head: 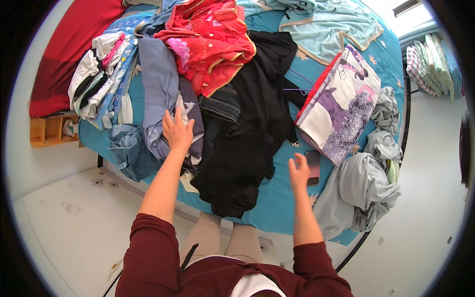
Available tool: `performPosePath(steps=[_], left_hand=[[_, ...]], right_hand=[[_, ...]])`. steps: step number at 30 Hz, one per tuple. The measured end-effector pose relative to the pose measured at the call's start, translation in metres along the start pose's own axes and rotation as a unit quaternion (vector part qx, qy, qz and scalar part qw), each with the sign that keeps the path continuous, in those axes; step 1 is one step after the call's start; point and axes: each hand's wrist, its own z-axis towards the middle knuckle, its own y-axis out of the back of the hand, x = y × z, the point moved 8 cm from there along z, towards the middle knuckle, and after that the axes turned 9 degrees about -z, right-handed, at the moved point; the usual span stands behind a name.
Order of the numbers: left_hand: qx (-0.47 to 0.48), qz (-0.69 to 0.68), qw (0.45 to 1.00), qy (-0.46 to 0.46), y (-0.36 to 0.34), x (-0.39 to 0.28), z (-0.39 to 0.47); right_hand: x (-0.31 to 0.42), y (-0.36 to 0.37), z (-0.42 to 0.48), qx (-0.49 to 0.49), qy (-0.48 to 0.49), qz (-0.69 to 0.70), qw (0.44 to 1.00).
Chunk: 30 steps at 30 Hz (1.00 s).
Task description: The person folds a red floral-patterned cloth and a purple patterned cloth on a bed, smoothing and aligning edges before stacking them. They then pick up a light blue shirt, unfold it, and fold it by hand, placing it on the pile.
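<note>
My left hand (179, 130), fingers spread, rests on or just over a blue-grey garment (157, 81) and the dark purple printed cloth (192, 107) beside it. My right hand (299, 171) holds nothing, its fingers loosely bent, just left of a smartphone (314, 169) lying on the teal bedsheet (276, 200). Between my hands spreads a heap of black clothing (241, 163), with folded dark jeans (221, 103) at its upper left. A red patterned garment (211, 41) with gold edging overlaps the top of the heap. Folded purple and white printed fabric (337, 107) lies beyond the phone.
Stacked clothes (92, 81) and a crumpled blue mesh-like cloth (130, 148) lie on the left. Grey fabric (362, 182) is bunched along the right edge of the bed. A light blue blanket (326, 29) lies at the far side. A wooden compartment box (50, 130) stands beyond the left edge.
</note>
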Motion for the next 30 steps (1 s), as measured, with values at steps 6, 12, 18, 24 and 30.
performPosePath(steps=[6,12,18,24,30], left_hand=[[0.018,0.078,0.994,0.071,-0.001,0.076,0.026],[0.067,0.020,0.985,0.155,0.019,0.134,0.043],[0.099,-0.311,0.930,0.168,0.007,0.209,0.038],[0.143,-0.730,0.614,0.265,0.033,0.179,-0.024],[0.211,-0.782,0.464,0.359,0.078,0.151,-0.114]], right_hand=[[0.138,-0.095,-0.097,0.120,0.127,0.022,0.984],[0.219,-0.156,-0.140,0.280,0.263,-0.059,0.921],[0.238,-0.166,-0.098,0.271,0.135,0.008,0.953],[0.223,-0.182,-0.074,0.292,0.003,0.053,0.955],[0.240,-0.180,-0.087,0.277,0.040,0.029,0.960]])
